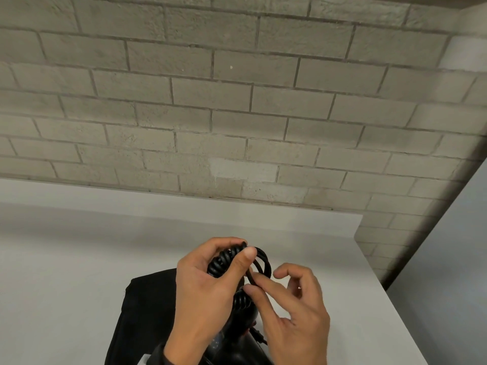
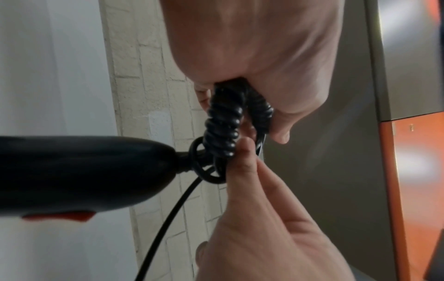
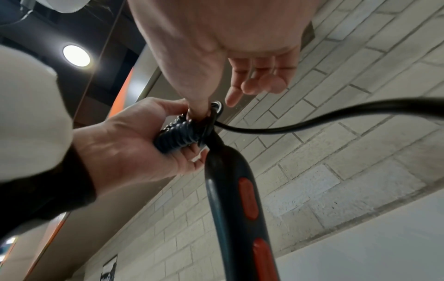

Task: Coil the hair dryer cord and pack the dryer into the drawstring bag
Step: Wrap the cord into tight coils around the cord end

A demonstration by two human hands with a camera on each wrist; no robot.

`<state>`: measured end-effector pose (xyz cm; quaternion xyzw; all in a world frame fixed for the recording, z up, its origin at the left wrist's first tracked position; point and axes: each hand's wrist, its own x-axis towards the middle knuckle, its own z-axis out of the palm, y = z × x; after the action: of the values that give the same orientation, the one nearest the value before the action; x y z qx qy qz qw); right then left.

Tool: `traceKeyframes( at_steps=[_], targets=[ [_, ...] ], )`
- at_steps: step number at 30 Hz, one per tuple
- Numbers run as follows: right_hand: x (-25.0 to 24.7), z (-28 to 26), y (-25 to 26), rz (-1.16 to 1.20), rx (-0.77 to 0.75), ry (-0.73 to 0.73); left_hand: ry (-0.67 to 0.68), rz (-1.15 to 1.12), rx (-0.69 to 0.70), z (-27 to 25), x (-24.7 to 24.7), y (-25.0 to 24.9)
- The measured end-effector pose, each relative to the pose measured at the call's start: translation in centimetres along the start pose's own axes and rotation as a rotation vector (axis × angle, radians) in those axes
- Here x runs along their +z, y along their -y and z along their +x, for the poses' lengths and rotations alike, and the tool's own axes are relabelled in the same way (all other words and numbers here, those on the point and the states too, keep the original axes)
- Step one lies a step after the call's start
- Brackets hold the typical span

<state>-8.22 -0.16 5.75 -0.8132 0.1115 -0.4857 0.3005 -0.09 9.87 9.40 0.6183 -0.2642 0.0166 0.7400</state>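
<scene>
My left hand (image 1: 237,252) grips a bundle of black spiral cord (image 1: 224,262) above the table, thumb over the top; the left wrist view shows the same cord (image 2: 223,125) folded in that hand (image 2: 240,117). Thumb and forefinger of my right hand (image 1: 254,283) pinch a smooth loop of the cord beside the bundle, the other fingers loosely spread. The black hair dryer (image 1: 237,346) hangs below the hands; its handle (image 3: 228,190) carries red switches. A smooth length of cord (image 3: 312,121) trails away to the right. The black drawstring bag (image 1: 142,312) lies flat under my left forearm.
The white table (image 1: 79,259) ends at a right edge close to my right hand. A grey brick wall (image 1: 237,114) stands behind the table. A grey and orange cabinet (image 2: 408,152) shows in the left wrist view.
</scene>
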Motion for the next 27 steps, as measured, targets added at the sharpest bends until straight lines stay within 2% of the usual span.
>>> traceKeyframes(
  at_steps=[3,6,8,10,12,14,16,18,21,23,25,27],
  targets=[
    [0.1,-0.1,0.6,-0.054,0.073,0.024,-0.017,0.020,0.032,-0.2,0.3,0.1],
    [-0.4,0.4,1.9,0.112,0.287,0.109,-0.047,0.066,0.072,-0.1,0.3,0.5],
    [-1.3,1.4,2.2,0.285,0.464,0.254,-0.046,0.133,0.115,0.1,-0.1,1.0],
    [-2.6,2.5,2.1,0.444,0.593,0.466,-0.033,0.166,0.156,0.1,-0.4,1.2],
    [-3.5,3.3,1.7,0.645,0.684,0.566,-0.007,0.195,0.208,0.0,-0.5,1.0],
    [-3.9,3.4,1.2,0.739,0.673,0.586,0.016,0.221,0.253,-0.1,-0.5,1.0],
    [-4.2,3.1,1.1,0.683,0.589,0.587,0.025,0.228,0.273,0.2,-0.7,1.0],
    [-4.1,2.3,1.4,0.657,0.550,0.520,0.033,0.250,0.305,0.5,-1.0,1.2],
    [-3.6,1.0,2.0,0.529,0.519,0.338,0.033,0.281,0.338,0.6,-0.8,1.2],
    [-3.4,0.8,2.6,0.502,0.520,0.298,0.023,0.284,0.340,0.5,-0.6,1.4],
    [-3.6,1.1,3.0,0.640,0.606,0.334,0.019,0.303,0.340,0.5,-0.6,1.5],
    [-3.8,1.2,2.4,1.019,0.816,0.435,0.012,0.325,0.333,0.5,-0.7,1.6]
  ],
)
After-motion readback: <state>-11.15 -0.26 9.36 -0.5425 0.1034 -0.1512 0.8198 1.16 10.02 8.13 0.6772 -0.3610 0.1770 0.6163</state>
